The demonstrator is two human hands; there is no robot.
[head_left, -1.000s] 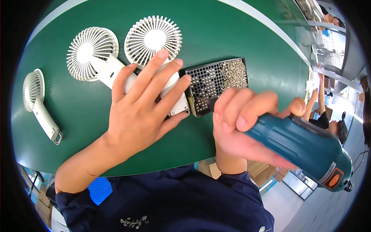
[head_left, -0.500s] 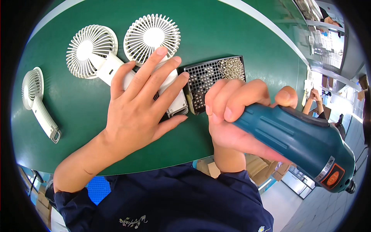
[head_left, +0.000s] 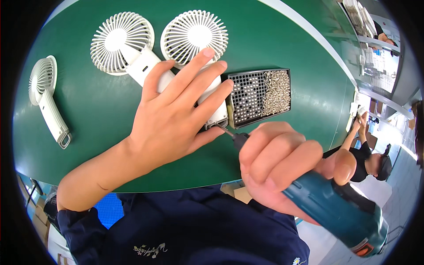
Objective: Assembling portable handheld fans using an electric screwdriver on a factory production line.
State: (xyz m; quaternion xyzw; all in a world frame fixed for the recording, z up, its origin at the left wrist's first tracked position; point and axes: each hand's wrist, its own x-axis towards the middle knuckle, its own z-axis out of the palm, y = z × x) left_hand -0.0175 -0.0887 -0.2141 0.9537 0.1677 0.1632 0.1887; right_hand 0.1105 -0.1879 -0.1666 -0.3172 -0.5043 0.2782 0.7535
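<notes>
Your left hand (head_left: 176,119) lies flat, fingers spread, pressing down on the handle of a white fan (head_left: 196,42) at the centre of the frame; its round head sits at the upper middle. Your right hand (head_left: 278,163), lower right, is wrapped tight round a teal electric screwdriver (head_left: 340,216), and the tip of its bit meets the bottom end of that fan's handle. Just right of the handle sits a black tray (head_left: 249,95) with a heap of screws (head_left: 276,92) in its right half. A second fan (head_left: 123,44) lies beside the first, a third fan (head_left: 44,99) far left, all on the green table (head_left: 97,115).
</notes>
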